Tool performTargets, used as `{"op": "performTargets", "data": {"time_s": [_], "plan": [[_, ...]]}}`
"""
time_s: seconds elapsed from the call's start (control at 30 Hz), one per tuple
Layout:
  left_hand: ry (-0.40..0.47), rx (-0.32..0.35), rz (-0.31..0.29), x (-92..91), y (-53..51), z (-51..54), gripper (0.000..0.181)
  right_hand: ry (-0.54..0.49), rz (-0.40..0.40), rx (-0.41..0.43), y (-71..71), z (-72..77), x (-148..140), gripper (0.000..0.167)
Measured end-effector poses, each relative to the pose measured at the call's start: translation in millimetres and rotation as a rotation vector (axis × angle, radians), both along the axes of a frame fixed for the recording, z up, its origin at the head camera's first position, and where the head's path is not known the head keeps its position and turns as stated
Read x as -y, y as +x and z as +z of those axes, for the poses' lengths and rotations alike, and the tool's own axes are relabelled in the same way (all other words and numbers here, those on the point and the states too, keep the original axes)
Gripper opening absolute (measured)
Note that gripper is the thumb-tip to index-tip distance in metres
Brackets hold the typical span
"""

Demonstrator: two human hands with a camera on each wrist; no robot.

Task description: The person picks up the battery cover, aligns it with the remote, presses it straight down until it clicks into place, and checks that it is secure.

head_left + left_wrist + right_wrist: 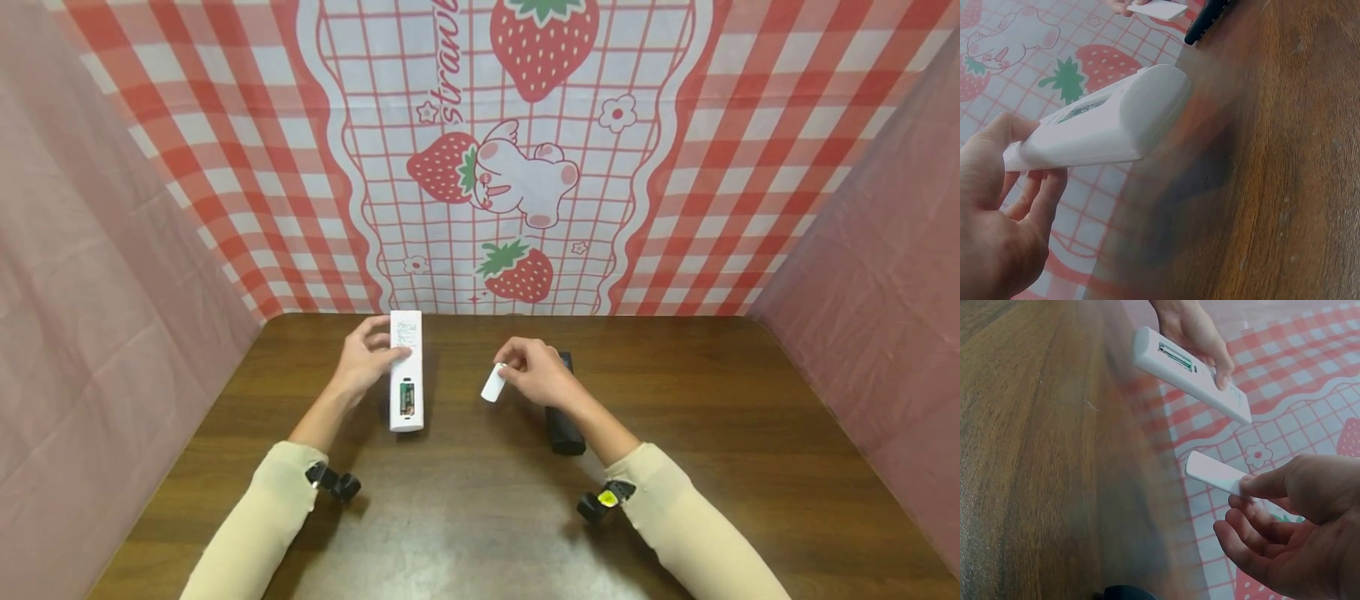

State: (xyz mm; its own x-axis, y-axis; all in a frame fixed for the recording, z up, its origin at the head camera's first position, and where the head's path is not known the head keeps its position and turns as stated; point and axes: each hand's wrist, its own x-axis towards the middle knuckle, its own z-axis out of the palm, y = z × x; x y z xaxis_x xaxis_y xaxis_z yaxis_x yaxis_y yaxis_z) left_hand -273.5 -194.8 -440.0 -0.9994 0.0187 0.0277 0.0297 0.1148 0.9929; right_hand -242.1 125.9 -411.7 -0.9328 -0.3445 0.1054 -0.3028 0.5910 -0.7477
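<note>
A white remote control [406, 367] is held back side up in my left hand [362, 358], thumb on its back and fingers beneath. Its battery compartment [407, 399] is uncovered, and something green shows inside; the right wrist view shows the same opening [1175, 356]. Between thumb and fingers, my right hand [536, 371] pinches a small white battery cover [492, 384]. The cover [1215, 472] is apart from the remote, to its right. Partly hidden behind the right hand and forearm lies a black remote control [565, 429].
The brown wooden table [480, 525] reaches to a red-and-white strawberry-patterned cloth [517, 183] hanging at the back. Pink cloth stands on both sides. Each forearm carries a small black wrist camera [337, 483].
</note>
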Motion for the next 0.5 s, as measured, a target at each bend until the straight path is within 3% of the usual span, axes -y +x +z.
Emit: {"op": "performTargets", "data": {"time_s": [0.27,0.5], "plan": [[-0.006,0.001,0.008,-5.4,4.3,3.9,0.073,-0.017,0.009,-0.012,0.8,1.0,-3.4,0.009],[0.004,-0.003,-0.014,-12.4,1.6,5.6,0.074,-0.032,-0.007,-0.023,0.8,-1.3,-6.8,0.008]]}}
